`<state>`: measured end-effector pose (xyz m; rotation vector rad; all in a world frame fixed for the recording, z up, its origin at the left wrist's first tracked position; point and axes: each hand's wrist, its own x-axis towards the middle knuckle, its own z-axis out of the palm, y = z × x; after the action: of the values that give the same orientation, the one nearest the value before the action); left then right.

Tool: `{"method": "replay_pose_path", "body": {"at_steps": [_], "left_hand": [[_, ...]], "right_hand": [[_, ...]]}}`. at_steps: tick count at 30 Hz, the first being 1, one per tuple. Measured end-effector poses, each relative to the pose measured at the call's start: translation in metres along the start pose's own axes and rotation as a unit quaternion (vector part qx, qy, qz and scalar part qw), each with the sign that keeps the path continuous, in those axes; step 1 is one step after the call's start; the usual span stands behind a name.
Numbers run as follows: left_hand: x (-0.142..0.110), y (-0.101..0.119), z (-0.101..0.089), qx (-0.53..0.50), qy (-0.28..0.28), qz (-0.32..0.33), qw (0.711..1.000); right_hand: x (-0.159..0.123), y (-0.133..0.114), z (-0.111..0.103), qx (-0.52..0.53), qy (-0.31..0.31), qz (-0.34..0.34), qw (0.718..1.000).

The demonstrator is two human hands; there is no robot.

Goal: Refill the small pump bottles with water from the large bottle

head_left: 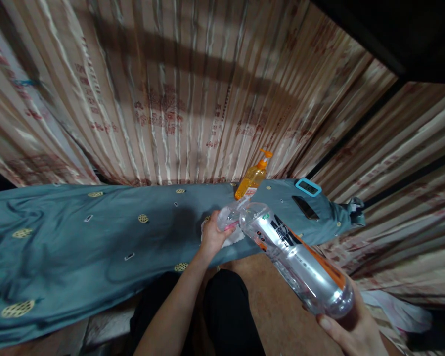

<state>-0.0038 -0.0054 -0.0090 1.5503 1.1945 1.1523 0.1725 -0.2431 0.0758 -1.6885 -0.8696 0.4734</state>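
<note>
Currently, the left hand (212, 236) grasps a clear container (227, 217). From there, the right hand (358, 326) clutches a bottle (300, 262) at four o'clock — a pump bottle (250, 181) sits at one.

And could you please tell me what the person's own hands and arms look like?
The left hand and right hand are bare, with no gloves visible. The left forearm shows no sleeve or watch. Too little of the right forearm is in view to describe.
</note>
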Motion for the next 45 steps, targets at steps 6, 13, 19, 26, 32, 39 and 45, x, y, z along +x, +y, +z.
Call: {"method": "replay_pose_path", "body": {"at_steps": [6,13,19,26,32,39,45], "left_hand": [[0.000,0.002,0.000,-0.014,0.007,-0.012,1.000],[0.000,0.001,0.001,0.000,0.007,-0.006,1.000],[-0.001,0.001,0.000,0.006,0.005,0.006,1.000],[-0.001,0.000,0.000,0.007,0.003,0.005,1.000],[0.000,0.002,0.000,-0.006,0.008,0.003,1.000],[0.000,0.003,0.000,-0.012,0.017,0.004,1.000],[0.001,0.001,0.001,0.005,0.014,0.011,1.000]], "right_hand": [[-0.002,-0.001,0.000,-0.029,-0.006,-0.008,1.000],[-0.009,-0.012,0.008,-0.057,0.013,0.005,0.998],[-0.016,-0.023,0.016,-0.057,0.032,0.034,0.997],[-0.019,-0.023,0.019,-0.071,0.033,0.031,0.996],[-0.012,-0.001,0.006,-0.096,0.031,0.018,0.995],[-0.003,0.023,-0.007,-0.103,0.032,-0.012,0.994],[-0.015,-0.006,0.015,-0.071,0.070,-0.008,0.995]]}}
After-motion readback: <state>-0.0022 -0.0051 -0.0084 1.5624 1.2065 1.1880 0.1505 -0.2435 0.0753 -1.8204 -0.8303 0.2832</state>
